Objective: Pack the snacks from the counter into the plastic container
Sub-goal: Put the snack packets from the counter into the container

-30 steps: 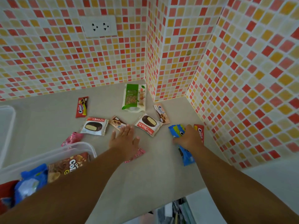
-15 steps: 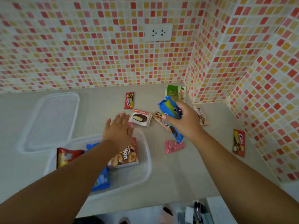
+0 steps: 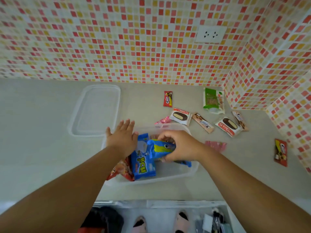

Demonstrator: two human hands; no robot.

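The worktop (image 3: 42,148) carries everything, with a tiled wall (image 3: 117,39) behind it and a socket (image 3: 210,34) set in the tiles. The container (image 3: 176,174) sits open in front of me, its lid (image 3: 96,110) lying flat just beyond it on the left. My left hand (image 3: 122,137) hovers over the container's left rim, fingers straight and spread wide, holding nothing. My right hand (image 3: 181,145) is over the container with its fingers curled round a blue pack (image 3: 159,147), which hangs above the snacks already inside: a bigger blue bag (image 3: 143,167) and a red bag (image 3: 122,170) beside it. Loose snacks lie on the worktop to the right: a green pouch (image 3: 212,101) near the corner, two Choco Pies (image 3: 180,116) (image 3: 228,126) with a brown bar (image 3: 202,122) between them, another bar (image 3: 239,121), two red packs (image 3: 168,99) (image 3: 280,152), and two pink sweets (image 3: 163,120) (image 3: 216,145), one touching the container's far rim.
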